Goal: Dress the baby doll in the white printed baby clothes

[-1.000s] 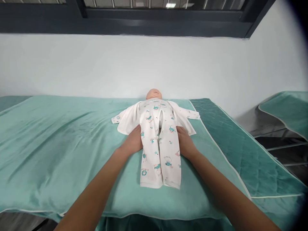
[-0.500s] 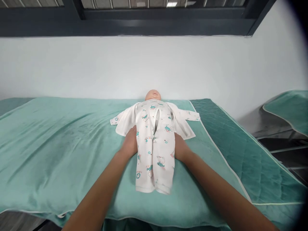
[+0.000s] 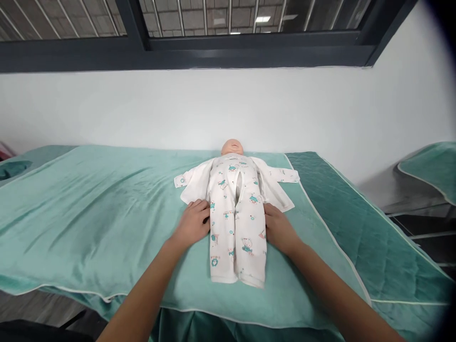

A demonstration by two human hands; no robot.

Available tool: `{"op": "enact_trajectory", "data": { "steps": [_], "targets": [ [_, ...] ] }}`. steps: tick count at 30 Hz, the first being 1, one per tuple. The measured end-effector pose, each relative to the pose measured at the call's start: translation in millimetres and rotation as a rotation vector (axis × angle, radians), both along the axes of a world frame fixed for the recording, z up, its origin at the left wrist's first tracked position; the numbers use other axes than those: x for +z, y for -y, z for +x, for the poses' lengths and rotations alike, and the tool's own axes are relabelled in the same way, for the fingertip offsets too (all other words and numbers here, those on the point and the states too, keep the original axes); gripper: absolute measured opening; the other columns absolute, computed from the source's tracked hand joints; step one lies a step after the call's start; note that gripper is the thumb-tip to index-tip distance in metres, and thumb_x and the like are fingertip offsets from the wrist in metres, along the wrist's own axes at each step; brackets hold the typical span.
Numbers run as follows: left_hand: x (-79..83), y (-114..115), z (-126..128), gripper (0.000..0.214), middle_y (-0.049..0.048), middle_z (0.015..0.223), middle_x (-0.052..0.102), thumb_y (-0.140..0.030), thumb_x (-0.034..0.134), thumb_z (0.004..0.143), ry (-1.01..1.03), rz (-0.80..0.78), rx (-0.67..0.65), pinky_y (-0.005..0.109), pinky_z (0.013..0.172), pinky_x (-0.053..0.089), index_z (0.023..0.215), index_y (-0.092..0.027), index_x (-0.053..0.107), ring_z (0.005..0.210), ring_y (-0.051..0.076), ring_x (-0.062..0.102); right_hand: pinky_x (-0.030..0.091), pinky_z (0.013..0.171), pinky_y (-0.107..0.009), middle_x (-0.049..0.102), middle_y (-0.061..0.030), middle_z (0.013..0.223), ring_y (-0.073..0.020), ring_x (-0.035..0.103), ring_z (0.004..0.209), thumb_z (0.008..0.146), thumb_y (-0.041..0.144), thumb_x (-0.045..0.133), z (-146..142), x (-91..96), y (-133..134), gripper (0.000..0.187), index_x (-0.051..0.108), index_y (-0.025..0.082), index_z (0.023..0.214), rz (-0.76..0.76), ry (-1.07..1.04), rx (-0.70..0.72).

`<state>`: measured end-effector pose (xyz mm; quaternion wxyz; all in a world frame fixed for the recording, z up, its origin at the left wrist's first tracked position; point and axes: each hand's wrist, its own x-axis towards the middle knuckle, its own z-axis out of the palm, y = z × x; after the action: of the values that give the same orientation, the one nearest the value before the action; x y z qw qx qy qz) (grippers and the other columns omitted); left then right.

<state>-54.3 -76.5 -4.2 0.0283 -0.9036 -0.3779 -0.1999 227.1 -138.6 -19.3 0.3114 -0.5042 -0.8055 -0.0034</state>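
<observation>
A baby doll [image 3: 232, 147] lies on its back with its head toward the wall. White baby pants [image 3: 245, 237] with green and pink animal prints are spread flat over its front, the split crotch showing. Beneath them, a white baby jacket [image 3: 281, 194] has its sleeves stretched to both sides. My left hand [image 3: 193, 222] is closed at the left side edge of the pants, fingers curled and touching the fabric. At the opposite edge, my right hand [image 3: 280, 228] is closed too, its fingertips partly hidden by the pants leg.
A green blanket [image 3: 117, 213] with several wrinkles covers the bed. Darker quilted padding [image 3: 342, 204] shows at the right. Behind stand a white wall [image 3: 160, 109] and a dark window frame [image 3: 249, 54]. Another green cover [image 3: 431, 166] hangs at the far right.
The view has tilted up and shifted left. Both hands have turned so that more of the left fingers now show beside the pants edge. The pants lie much as before.
</observation>
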Motion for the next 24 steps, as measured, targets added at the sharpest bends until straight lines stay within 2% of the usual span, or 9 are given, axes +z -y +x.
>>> {"op": "enact_trajectory", "data": {
  "steps": [3,5,9,11,13,16,20,22,24],
  "targets": [
    [4.9,-7.1,-6.7,0.019,0.0042,0.085,0.063,-0.02,0.051,0.089,0.094,-0.161,-0.026,0.036,0.076,0.042,0.076,-0.022,0.065,0.086,0.021,0.055,0.051,0.082,-0.037,0.066,-0.0078,0.097,-0.0225,0.06,0.094,0.09,0.01,0.048,8.1,-0.5,8.9,0.023,0.068,0.021,0.086,-0.065,-0.046,0.045],
    [5.5,-18.3,-14.9,0.022,0.0039,0.087,0.066,-0.025,0.047,0.092,0.175,-0.238,0.037,0.036,0.081,0.044,0.083,-0.022,0.067,0.088,0.021,0.057,0.051,0.086,-0.037,0.066,-0.0071,0.101,-0.0215,0.062,0.097,0.093,0.015,0.048,20.4,-0.1,9.5,0.021,0.068,0.022,0.095,-0.078,-0.15,0.011],
    [0.2,-46.0,-34.1,0.03,0.0115,0.108,0.068,-0.036,0.048,0.092,0.239,-0.139,0.518,0.045,0.091,0.044,0.108,-0.019,0.067,0.105,0.03,0.057,0.049,0.088,-0.039,0.065,-0.0102,0.107,-0.0231,0.063,0.097,0.095,0.033,0.049,62.3,-3.4,-6.7,0.024,0.065,0.019,0.106,0.013,-0.318,-0.386],
    [-3.6,-56.2,-40.3,0.04,0.0181,0.118,0.064,-0.043,0.051,0.089,0.22,-0.079,0.736,0.052,0.092,0.043,0.113,-0.015,0.065,0.112,0.038,0.054,0.048,0.082,-0.04,0.065,-0.0132,0.107,-0.0247,0.063,0.092,0.093,0.04,0.05,82.2,-5.2,-20.6,0.032,0.065,0.015,0.105,-0.07,-0.282,-0.614],
    [-6.2,-62.6,-43.0,0.041,0.0215,0.12,0.062,-0.047,0.052,0.087,0.198,-0.073,0.815,0.056,0.093,0.042,0.107,-0.014,0.065,0.117,0.042,0.051,0.046,0.075,-0.038,0.065,-0.0144,0.108,-0.0262,0.063,0.091,0.09,0.049,0.051,93.3,-3.9,-35.5,0.039,0.066,0.016,0.103,-0.222,-0.186,-0.732],
    [-2.9,-66.7,-39.7,0.029,0.0173,0.112,0.065,-0.043,0.054,0.086,0.318,-0.181,0.759,0.052,0.091,0.044,0.092,-0.017,0.064,0.111,0.037,0.056,0.041,0.066,-0.033,0.068,-0.0116,0.104,-0.026,0.063,0.088,0.081,0.061,0.057,92.2,4.8,-57.3,0.047,0.066,0.019,0.101,-0.404,-0.11,-0.711],
    [24.1,-58.8,-14.6,0.025,0.0045,0.093,0.069,-0.045,0.054,0.089,0.89,-0.382,0.457,0.033,0.077,0.05,0.092,-0.02,0.057,0.087,0.021,0.064,0.035,0.058,-0.03,0.066,-0.0048,0.077,-0.0199,0.057,0.068,0.072,0.054,0.066,77.6,20.2,-80.2,0.036,0.061,0.019,0.082,-0.538,-0.16,-0.624],
    [42.6,-47.6,6.7,0.024,0.0036,0.102,0.07,-0.045,0.054,0.091,1.021,-0.371,0.23,0.032,0.082,0.051,0.098,-0.022,0.057,0.095,0.019,0.065,0.033,0.057,-0.029,0.061,-0.0012,0.068,-0.0168,0.052,0.064,0.071,0.047,0.067,72.7,24.6,-84.5,0.028,0.056,0.02,0.068,-0.54,-0.237,-0.569],
    [56.1,-34.5,28.9,0.02,0.0046,0.118,0.069,-0.041,0.052,0.094,0.949,-0.319,0.076,0.034,0.094,0.05,0.1,-0.023,0.058,0.11,0.02,0.063,0.033,0.056,-0.027,0.056,0.0018,0.064,-0.0144,0.049,0.061,0.07,0.043,0.069,70.6,26.2,-82.1,0.028,0.053,0.021,0.065,-0.531,-0.434,-0.507]
  ]
}}
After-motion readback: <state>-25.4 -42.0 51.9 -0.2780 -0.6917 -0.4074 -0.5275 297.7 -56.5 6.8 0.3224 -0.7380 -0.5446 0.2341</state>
